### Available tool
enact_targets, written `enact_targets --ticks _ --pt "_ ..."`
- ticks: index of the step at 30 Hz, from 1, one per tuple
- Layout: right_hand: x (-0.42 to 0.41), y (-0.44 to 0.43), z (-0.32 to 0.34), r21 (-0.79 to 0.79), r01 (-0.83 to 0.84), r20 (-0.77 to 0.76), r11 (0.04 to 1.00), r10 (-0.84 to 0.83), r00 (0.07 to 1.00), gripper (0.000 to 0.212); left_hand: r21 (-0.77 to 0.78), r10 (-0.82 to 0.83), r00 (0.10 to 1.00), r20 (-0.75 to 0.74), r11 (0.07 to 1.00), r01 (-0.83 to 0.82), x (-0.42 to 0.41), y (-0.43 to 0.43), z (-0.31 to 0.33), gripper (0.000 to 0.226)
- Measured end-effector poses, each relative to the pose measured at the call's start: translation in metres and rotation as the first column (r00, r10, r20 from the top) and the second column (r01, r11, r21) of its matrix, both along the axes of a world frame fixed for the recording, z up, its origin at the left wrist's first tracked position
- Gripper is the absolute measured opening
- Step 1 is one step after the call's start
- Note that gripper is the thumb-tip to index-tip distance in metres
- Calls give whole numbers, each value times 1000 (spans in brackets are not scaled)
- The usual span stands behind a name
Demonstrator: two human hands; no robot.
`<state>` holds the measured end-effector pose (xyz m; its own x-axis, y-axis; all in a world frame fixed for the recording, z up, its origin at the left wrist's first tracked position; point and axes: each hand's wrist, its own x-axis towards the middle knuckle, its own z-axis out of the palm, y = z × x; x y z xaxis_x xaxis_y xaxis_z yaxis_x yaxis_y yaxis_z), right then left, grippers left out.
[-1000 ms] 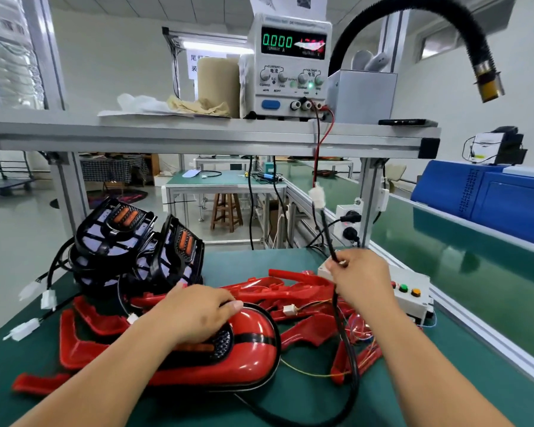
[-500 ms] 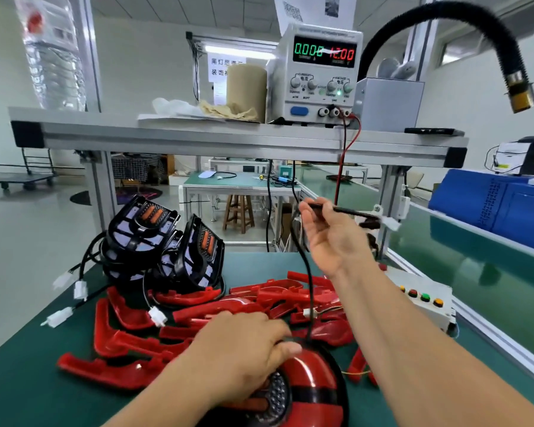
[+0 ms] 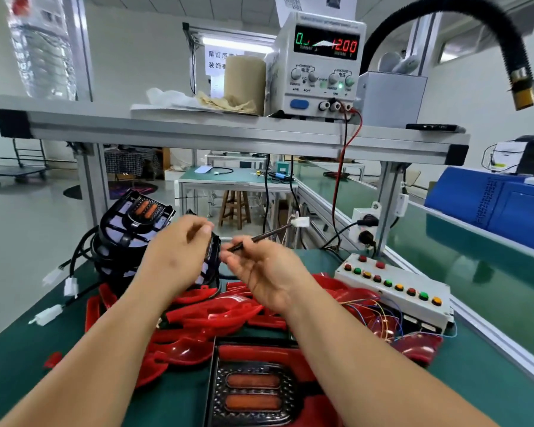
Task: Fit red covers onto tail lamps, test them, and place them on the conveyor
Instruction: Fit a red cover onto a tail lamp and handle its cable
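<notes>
Moved: left hand (image 3: 173,257), up off red-covered tail lamp (image 3: 253,392).
Grip: right hand (image 3: 269,272) pinches thin black lead (image 3: 259,237); left unclear.
Lead: limp; hold near white plug (image 3: 299,222).

Bench (image 3: 490,380): green top is stretching out under the grip.
Red covers (image 3: 216,315): are lying heaped just below it.
Button box (image 3: 392,288): is sitting to the right.
Lamp bases (image 3: 127,238): are standing stacked to the left.
</notes>
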<state>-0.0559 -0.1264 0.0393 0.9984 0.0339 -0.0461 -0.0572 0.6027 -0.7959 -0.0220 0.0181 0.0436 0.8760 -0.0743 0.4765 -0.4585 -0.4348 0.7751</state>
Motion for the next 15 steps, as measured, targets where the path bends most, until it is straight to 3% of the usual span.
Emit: enact_targets --ticks 4,6,8,10,11,12,14,15 --pt "-3 15 -12 -284 -105 66 953 129 989 26 43 -261 952 -159 962 271 4 -34 23 37" --pt "-7 18 -17 -421 -134 87 897 187 979 24 7 -324 917 -234 942 334 2 -49 25 38" --pt "-13 13 -22 -506 -157 68 848 221 973 13 53 -295 944 -149 951 306 3 -55 19 27" --pt "-17 -4 -25 -689 -88 44 719 163 986 18 238 -231 973 -2 945 225 1 -50 10 26" --pt "-19 -18 -26 -828 5 65 561 87 994 21 324 -225 974 32 924 203 -1 -44 5 28" --pt "-21 -35 -25 -940 119 126 319 0 992 21 389 -230 973 29 899 201 -1 -37 -2 29" --pt "-26 -69 -27 -953 219 248 -208 -123 961 17 471 -235 972 -20 855 217 -3 -24 -19 27" --pt "-29 -83 -32 -907 177 255 -382 -165 953 17 501 -235 971 -38 836 222 -4 -20 -27 27"
